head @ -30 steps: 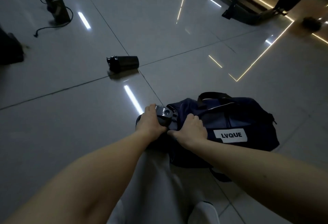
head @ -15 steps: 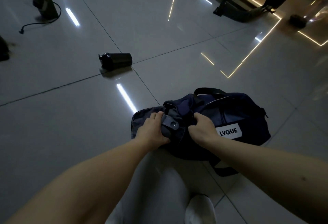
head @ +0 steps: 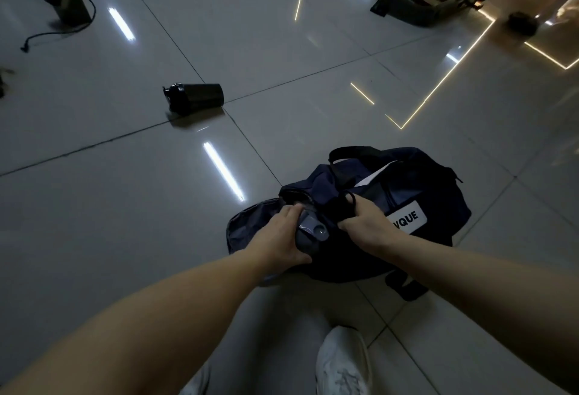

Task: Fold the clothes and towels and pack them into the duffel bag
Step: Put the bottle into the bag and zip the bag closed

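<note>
A navy duffel bag (head: 419,188) with a white label lies on the tiled floor in front of my feet, its left end pocket gaping. My left hand (head: 279,236) holds a grey folded item (head: 310,233) with a shiny patch at the mouth of that end pocket. My right hand (head: 365,227) grips the bag's dark fabric and a black strap loop just left of the label. A strip of white cloth (head: 372,177) shows through the top opening. The inside of the bag is dark and mostly hidden.
A black shaker bottle (head: 194,98) lies on its side on the floor to the far left. A dark box with a cable (head: 64,0) stands at the top left. A black metal frame (head: 416,6) is at the top right. My white shoe (head: 343,360) is below the bag.
My left hand has carried the grey item lower, into the bag's open end pocket. My right hand shifted right and took hold of the strap loop. The end pocket flap now lies open.
</note>
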`<state>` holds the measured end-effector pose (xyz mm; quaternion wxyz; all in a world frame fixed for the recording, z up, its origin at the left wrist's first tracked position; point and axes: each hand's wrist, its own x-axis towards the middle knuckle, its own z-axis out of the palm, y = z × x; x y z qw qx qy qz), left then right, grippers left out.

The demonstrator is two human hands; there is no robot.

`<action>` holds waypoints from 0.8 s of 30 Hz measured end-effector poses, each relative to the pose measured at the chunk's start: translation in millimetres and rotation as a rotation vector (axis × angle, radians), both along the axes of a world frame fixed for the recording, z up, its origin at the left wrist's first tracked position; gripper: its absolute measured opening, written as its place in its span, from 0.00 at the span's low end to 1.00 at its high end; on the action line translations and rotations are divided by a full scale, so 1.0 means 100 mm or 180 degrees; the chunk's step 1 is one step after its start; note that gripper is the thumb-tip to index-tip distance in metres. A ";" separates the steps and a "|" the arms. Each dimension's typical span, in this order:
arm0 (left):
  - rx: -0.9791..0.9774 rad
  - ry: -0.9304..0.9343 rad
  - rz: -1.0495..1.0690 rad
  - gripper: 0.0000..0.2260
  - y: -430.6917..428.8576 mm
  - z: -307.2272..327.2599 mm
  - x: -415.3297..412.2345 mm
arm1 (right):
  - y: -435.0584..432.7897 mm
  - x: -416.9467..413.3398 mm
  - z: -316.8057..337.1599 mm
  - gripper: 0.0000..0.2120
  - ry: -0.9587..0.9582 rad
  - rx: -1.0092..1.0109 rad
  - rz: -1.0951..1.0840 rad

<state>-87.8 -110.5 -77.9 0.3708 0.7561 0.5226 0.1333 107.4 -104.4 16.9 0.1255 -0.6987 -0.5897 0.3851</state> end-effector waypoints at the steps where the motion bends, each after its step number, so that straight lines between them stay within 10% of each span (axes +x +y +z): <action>1: -0.0087 -0.0093 0.0213 0.45 -0.01 -0.02 0.05 | -0.01 -0.01 0.00 0.09 0.0077 -0.0050 -0.0015; 14: -0.0128 -0.0160 0.1151 0.42 0.23 -0.03 0.20 | 0.00 0.15 0.04 0.05 -0.0288 -0.0378 -0.0259; 16: -0.0150 -0.0134 0.1130 0.43 0.23 -0.05 0.17 | 0.08 0.10 0.04 0.20 -0.0558 -0.0410 -0.0416; 18: -0.0191 -0.0209 0.1141 0.42 0.24 -0.07 0.15 | 0.20 0.01 0.05 0.31 -0.0895 0.0277 -0.0456; 24: -0.0166 -0.0438 0.1392 0.37 0.20 -0.06 0.03 | 0.57 -0.49 0.08 0.15 -0.0344 0.1527 0.0323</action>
